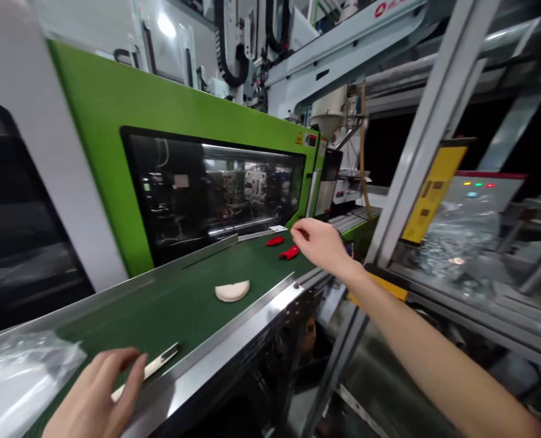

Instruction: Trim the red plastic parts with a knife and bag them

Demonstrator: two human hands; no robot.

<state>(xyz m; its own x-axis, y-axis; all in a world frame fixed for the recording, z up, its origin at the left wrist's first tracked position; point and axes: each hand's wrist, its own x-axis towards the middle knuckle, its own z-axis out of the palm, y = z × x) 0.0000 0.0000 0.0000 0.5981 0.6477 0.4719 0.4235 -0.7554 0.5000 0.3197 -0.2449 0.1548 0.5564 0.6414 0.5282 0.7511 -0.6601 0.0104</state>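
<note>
My left hand [101,389] is at the lower left over the near edge of the green conveyor belt [183,316], its thumb and forefinger curved and a little apart. A narrow cream-coloured piece with a dark end [161,359] passes beneath the thumb; whether the fingers touch it is hidden. Farther along the belt, my right hand [320,243] is held above two red plastic parts [289,253], with its fingers curled together. Anything inside that pinch is too small or hidden to make out. Between the hands lies a cream half-round piece [232,291].
A clear plastic bag [24,377] lies at the belt's left end. Metal rails [238,331] edge the belt. Behind it stands a green machine [183,97] with a dark window. An aluminium post [425,128] rises at the right, near a bag of small parts [457,237].
</note>
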